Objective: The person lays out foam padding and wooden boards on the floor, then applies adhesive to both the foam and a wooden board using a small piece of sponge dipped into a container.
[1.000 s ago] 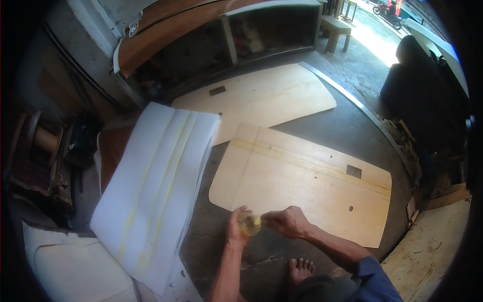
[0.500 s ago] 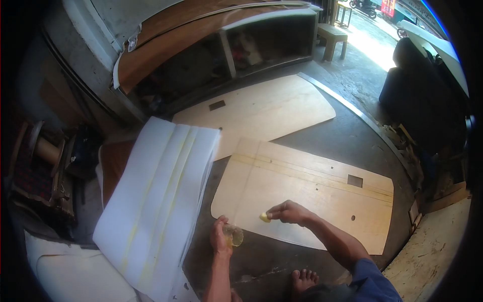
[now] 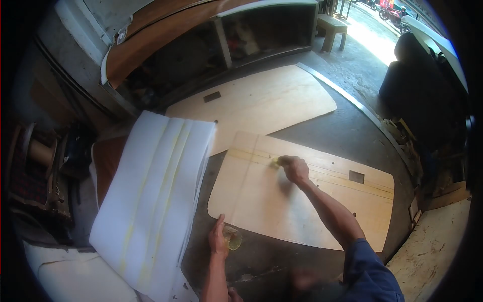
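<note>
My right hand pinches a small yellow piece of foam over the near plywood panel, close to the yellowish lines that run along it. Blur hides whether the foam touches the wood. My left hand grips a clear, cup-like container just off the panel's lower left edge. The container is tilted, and its walls look stained yellow. The panel has a rectangular cutout and several small holes.
Beyond lies a second plywood panel with a rectangular cutout. A stack of white sheets with yellow streaks lies on the left. A metal strip crosses the floor behind. A wooden stool stands near the opening.
My right hand has moved forward and slightly right with the foam, from the panel's near edge to its lined area. My left hand with the container has stayed nearly in place.
</note>
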`<state>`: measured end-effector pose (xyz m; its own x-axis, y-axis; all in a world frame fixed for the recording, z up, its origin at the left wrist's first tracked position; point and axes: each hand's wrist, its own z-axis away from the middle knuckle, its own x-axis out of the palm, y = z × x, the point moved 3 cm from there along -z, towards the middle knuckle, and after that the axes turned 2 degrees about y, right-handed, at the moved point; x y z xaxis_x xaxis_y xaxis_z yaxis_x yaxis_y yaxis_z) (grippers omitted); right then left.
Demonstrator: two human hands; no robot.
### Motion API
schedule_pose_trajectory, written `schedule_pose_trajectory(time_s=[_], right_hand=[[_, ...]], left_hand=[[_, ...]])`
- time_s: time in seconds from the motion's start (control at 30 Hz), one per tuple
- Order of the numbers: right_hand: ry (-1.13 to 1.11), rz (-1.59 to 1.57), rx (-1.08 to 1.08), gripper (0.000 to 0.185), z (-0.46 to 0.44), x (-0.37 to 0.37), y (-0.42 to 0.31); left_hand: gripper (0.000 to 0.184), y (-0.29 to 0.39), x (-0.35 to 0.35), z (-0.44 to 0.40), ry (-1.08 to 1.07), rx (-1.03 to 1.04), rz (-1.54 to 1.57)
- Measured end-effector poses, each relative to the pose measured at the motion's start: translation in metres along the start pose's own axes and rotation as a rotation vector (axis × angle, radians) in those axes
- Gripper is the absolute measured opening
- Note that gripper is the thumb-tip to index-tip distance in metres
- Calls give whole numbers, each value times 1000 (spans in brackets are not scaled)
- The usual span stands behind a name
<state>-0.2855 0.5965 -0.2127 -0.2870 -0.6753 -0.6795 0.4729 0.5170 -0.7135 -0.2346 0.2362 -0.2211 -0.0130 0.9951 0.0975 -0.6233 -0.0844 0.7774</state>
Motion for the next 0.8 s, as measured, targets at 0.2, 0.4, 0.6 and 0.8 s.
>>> schedule_pose_trajectory(time_s=[0.2,0.4,0.6,0.8], right_hand=[[-580,428,-476,25,105,53,-40],[-18,237,-198,22,6,24,-23],[-510,255,-383,20,146,31,-31],[-312,171,-833,15,229,-6,-108]], left_hand=[[52,-2,-2,-11,-3,62,-43],[59,-22,5,-7,-104,62,-28],[44,-21,10,31,-64,-230,461],[28,-23,31,60,-158,-212,564]])
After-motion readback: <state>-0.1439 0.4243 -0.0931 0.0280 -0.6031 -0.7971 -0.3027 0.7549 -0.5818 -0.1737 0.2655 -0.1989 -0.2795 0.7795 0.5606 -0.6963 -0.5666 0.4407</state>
